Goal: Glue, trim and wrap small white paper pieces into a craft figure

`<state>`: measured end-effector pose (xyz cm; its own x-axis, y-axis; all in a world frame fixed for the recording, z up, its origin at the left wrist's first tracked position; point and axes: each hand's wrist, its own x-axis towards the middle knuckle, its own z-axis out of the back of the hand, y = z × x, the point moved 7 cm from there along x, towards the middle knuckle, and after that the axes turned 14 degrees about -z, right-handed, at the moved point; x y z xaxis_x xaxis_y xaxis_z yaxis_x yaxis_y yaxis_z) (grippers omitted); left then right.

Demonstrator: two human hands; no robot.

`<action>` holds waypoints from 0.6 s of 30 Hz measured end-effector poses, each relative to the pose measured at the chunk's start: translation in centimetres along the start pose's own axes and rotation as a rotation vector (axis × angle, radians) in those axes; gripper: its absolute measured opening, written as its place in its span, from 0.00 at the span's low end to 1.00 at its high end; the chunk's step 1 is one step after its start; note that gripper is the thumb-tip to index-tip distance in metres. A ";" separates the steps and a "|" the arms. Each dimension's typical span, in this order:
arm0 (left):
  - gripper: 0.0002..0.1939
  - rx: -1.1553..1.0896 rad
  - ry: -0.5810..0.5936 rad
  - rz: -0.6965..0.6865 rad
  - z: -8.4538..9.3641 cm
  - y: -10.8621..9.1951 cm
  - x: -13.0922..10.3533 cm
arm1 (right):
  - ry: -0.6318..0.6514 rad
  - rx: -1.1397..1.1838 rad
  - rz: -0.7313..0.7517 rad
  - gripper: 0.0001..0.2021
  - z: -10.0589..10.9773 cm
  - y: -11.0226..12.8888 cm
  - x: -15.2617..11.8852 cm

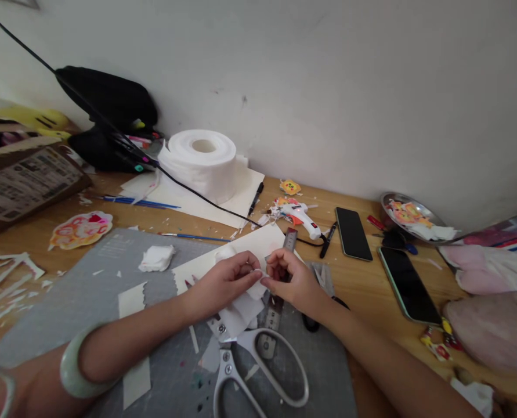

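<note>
My left hand (234, 280) and my right hand (296, 284) meet above a grey cutting mat (175, 371). Their fingertips pinch a small white scrap (264, 274), too small to tell whether it is tissue or paper. Beneath the hands are soft white tissue pieces (235, 318), partly hidden, and a steel ruler (272, 322). Large grey-handled scissors (304, 377) lie just in front, their blades mostly covered by the tissue. A cream paper sheet (197, 266) with a jagged edge sits behind. To the left are a white padded wad (157, 258) and a paper strip (133, 325).
A big white tissue roll (223, 168) stands on paper near the wall. Behind my right hand lies a white glue gun (304, 220). Two phones (353, 233) and a metal bowl (386, 212) of cutouts are on the right. A cardboard box (32, 180) and paper offcuts occupy the left.
</note>
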<state>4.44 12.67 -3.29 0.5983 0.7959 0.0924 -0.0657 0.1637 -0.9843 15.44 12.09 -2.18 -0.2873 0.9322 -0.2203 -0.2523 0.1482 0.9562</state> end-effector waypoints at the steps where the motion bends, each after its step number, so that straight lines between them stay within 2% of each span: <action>1: 0.09 0.004 -0.003 -0.005 0.0 0.0 0.0 | -0.005 -0.004 -0.001 0.12 0.1 0.0 0.0; 18: 0.08 -0.092 -0.057 -0.020 0.2 0.1 -0.1 | -0.046 0.047 -0.052 0.12 0.7 -0.1 0.3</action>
<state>4.21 12.75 -3.37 0.5519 0.8256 0.1175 0.0207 0.1274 -0.9916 16.01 12.54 -2.19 -0.2316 0.9370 -0.2616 -0.2218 0.2110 0.9520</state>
